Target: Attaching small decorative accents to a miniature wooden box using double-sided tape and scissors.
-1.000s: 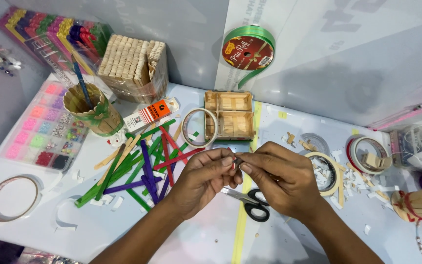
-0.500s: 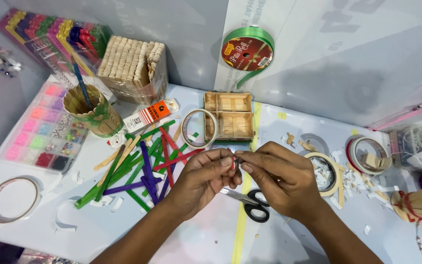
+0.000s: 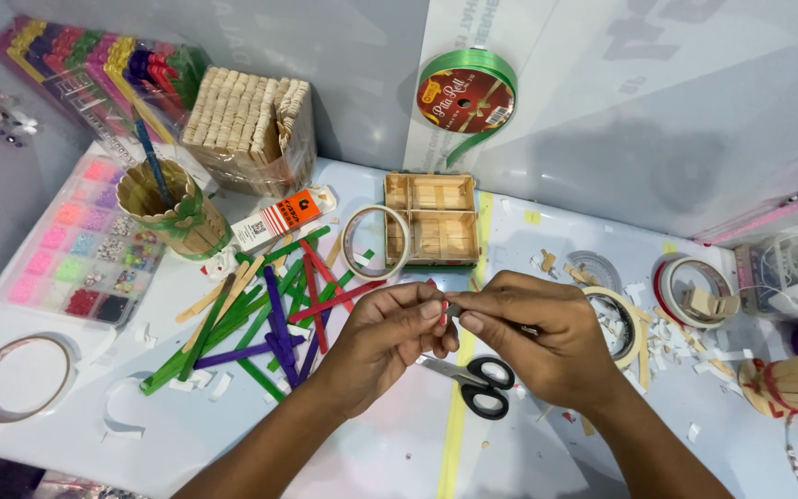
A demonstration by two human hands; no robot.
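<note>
My left hand (image 3: pixel 388 337) and my right hand (image 3: pixel 539 334) meet over the middle of the white table. Their fingertips pinch a small piece (image 3: pixel 449 311) between them; it is too small to tell what it is. Black-handled scissors (image 3: pixel 473 381) lie on the table just below my hands. A heap of coloured craft sticks (image 3: pixel 265 310), green, purple and red, lies left of my left hand. Behind my hands sits a small wooden stick tray (image 3: pixel 432 218) with compartments, and a tape ring (image 3: pixel 376 242) leans beside it.
A stick-built cup (image 3: pixel 170 209) with a blue stick, a bead organiser box (image 3: pixel 76 251), a bundle of plain sticks (image 3: pixel 253 121) and a glue tube (image 3: pixel 284 217) stand at the left. A green ribbon spool (image 3: pixel 467 95) leans on the back wall. Tape rolls (image 3: pixel 695 288) and paper scraps lie right.
My hands stay together over the table; the fingertips have shifted only slightly on the small piece. Nothing else has moved.
</note>
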